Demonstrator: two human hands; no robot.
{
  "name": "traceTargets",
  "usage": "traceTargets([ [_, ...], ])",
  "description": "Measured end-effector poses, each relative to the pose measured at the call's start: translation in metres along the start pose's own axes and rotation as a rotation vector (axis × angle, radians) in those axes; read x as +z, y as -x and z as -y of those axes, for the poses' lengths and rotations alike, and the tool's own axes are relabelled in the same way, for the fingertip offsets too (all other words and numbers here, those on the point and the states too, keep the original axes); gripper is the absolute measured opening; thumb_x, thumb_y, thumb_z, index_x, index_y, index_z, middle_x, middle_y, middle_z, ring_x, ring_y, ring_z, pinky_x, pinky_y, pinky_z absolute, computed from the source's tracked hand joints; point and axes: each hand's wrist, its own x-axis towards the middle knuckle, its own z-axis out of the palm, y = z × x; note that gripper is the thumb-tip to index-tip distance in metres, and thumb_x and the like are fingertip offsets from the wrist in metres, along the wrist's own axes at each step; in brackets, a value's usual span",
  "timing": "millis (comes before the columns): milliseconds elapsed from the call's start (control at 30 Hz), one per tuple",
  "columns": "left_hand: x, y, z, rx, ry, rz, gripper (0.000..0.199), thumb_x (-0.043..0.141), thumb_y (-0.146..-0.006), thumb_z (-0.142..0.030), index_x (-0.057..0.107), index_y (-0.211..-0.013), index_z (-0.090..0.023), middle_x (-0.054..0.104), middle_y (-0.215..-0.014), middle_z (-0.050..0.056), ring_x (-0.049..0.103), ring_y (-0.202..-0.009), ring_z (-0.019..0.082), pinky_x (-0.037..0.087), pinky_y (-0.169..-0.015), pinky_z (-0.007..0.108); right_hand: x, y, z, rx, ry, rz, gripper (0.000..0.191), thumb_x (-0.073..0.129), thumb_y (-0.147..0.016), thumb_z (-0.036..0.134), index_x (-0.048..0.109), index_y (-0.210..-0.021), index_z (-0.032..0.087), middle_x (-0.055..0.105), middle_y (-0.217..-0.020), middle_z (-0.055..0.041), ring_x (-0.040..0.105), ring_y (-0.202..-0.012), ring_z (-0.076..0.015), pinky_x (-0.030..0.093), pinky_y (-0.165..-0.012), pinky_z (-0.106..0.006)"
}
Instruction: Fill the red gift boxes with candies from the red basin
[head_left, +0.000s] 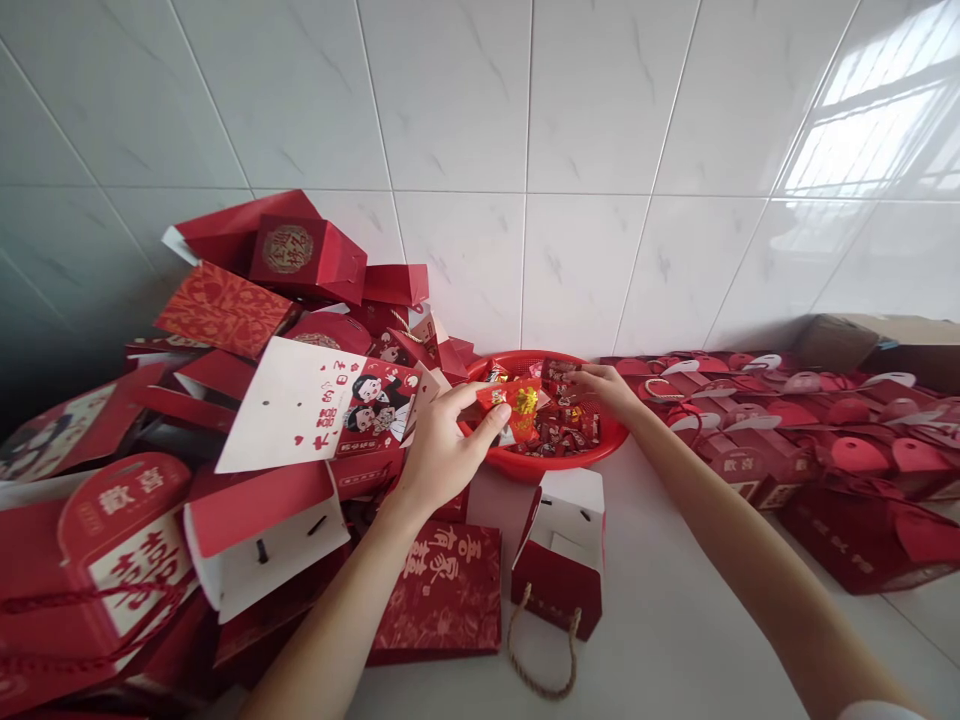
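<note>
Between the thumb and fingers of my left hand [444,445] is a red and gold candy packet [525,400], held over the left part of a red plastic basket [517,464]. Wrapped candies [570,428] fill the basket. My right hand [604,390] reaches over its right rim with fingers bent down at the candies; what those fingers hold, if anything, is hidden. Just in front of the basket stands an open red box [559,590] with a white inside and a rope handle [541,690] hanging toward me.
A heap of red gift boxes and bags [247,550] lies to the left. Rows of closed red boxes [757,460] stand at the right, with a brown cardboard box [877,340] behind them. A tiled wall [465,130] rises behind the basket.
</note>
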Motion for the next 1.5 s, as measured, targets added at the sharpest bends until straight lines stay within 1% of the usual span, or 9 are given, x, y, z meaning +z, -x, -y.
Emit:
traceTargets([
  [200, 0.001, 0.000, 0.000, 0.001, -0.019, 0.011, 0.027, 0.064, -0.089, -0.042, 0.073, -0.099, -0.018, 0.077, -0.104, 0.009, 0.070, -0.100, 0.028, 0.054, -0.089, 0.040, -0.014, -0.005, 0.006, -0.020, -0.211, -0.144, 0.015, 0.061, -0.076, 0.037, 0.054, -0.075, 0.023, 0.072, -0.086, -0.0082, 0.071, -0.094, -0.0251, 0.060, -0.085, -0.038],
  [333, 0.002, 0.000, 0.003, 0.007, -0.028, 0.018, 0.027, 0.065, -0.089, -0.043, 0.073, -0.098, -0.019, 0.078, -0.099, 0.008, 0.070, -0.090, 0.026, 0.054, -0.083, 0.038, -0.013, -0.016, 0.002, 0.040, -0.159, -0.150, 0.013, 0.064, -0.069, 0.024, 0.052, -0.065, 0.022, 0.070, -0.073, -0.0080, 0.072, -0.084, -0.0249, 0.062, -0.080, -0.038],
  [500, -0.001, -0.001, 0.005, 0.010, -0.026, 0.020, 0.026, 0.064, -0.089, -0.043, 0.072, -0.096, -0.019, 0.077, -0.093, 0.007, 0.069, -0.082, 0.024, 0.054, -0.077, 0.036, -0.007, -0.031, -0.005, 0.139, 0.063, -0.064, 0.012, 0.067, -0.061, 0.015, 0.056, -0.061, 0.019, 0.066, -0.061, -0.0072, 0.069, -0.064, -0.0232, 0.060, -0.062, -0.036],
  [633, -0.001, -0.002, 0.005, 0.019, -0.020, 0.034, 0.024, 0.064, -0.090, -0.043, 0.072, -0.090, -0.020, 0.076, -0.087, 0.005, 0.069, -0.081, 0.024, 0.054, -0.076, 0.035, -0.007, -0.043, -0.009, 0.139, 0.325, -0.001, 0.009, 0.066, -0.064, 0.016, 0.059, -0.059, 0.018, 0.060, -0.051, -0.0023, 0.059, -0.052, -0.0165, 0.051, -0.052, -0.029],
  [833, -0.001, -0.001, 0.003, -0.030, -0.023, 0.033, 0.029, 0.066, -0.088, -0.042, 0.074, -0.103, -0.018, 0.077, -0.109, 0.010, 0.070, -0.101, 0.029, 0.054, -0.087, 0.039, 0.010, -0.056, -0.015, 0.106, 0.709, 0.195, 0.015, 0.076, -0.063, 0.024, 0.063, -0.058, 0.019, 0.059, -0.057, -0.0014, 0.062, -0.070, -0.0208, 0.049, -0.064, -0.029],
  [1000, -0.002, -0.001, 0.001, -0.054, -0.033, 0.035, 0.033, 0.066, -0.087, -0.044, 0.074, -0.104, -0.017, 0.076, -0.111, 0.012, 0.069, -0.104, 0.030, 0.053, -0.091, 0.042, 0.019, -0.058, -0.019, 0.125, 0.848, 0.314, 0.021, 0.084, -0.058, 0.028, 0.069, -0.071, 0.020, 0.067, -0.072, -0.0031, 0.064, -0.079, -0.0222, 0.048, -0.069, -0.028],
  [1167, -0.002, -0.001, -0.001, -0.029, -0.027, 0.043, 0.027, 0.066, -0.088, -0.041, 0.074, -0.099, -0.018, 0.077, -0.106, 0.009, 0.070, -0.101, 0.029, 0.052, -0.094, 0.041, 0.010, -0.048, -0.013, 0.093, 0.752, 0.365, 0.018, 0.081, -0.067, 0.033, 0.069, -0.065, 0.019, 0.064, -0.064, -0.0020, 0.057, -0.063, -0.0163, 0.043, -0.059, -0.026],
  [1300, -0.003, -0.001, -0.003, -0.003, -0.018, 0.046, 0.025, 0.065, -0.089, -0.040, 0.074, -0.098, -0.018, 0.078, -0.104, 0.008, 0.071, -0.099, 0.028, 0.052, -0.094, 0.041, 0.003, -0.034, -0.003, 0.046, 0.525, 0.383, 0.030, 0.072, -0.076, 0.045, 0.069, -0.064, 0.017, 0.061, -0.059, -0.0003, 0.049, -0.055, -0.0121, 0.041, -0.055, -0.026],
  [1500, -0.001, -0.001, -0.001, 0.000, -0.022, 0.060, 0.030, 0.065, -0.089, -0.041, 0.074, -0.104, -0.017, 0.077, -0.112, 0.009, 0.070, -0.102, 0.028, 0.053, -0.094, 0.041, 0.001, -0.001, 0.009, -0.032, 0.151, 0.313, 0.040, 0.074, -0.072, 0.054, 0.074, -0.090, 0.017, 0.072, -0.084, -0.0042, 0.063, -0.073, -0.0157, 0.052, -0.068, -0.029],
])
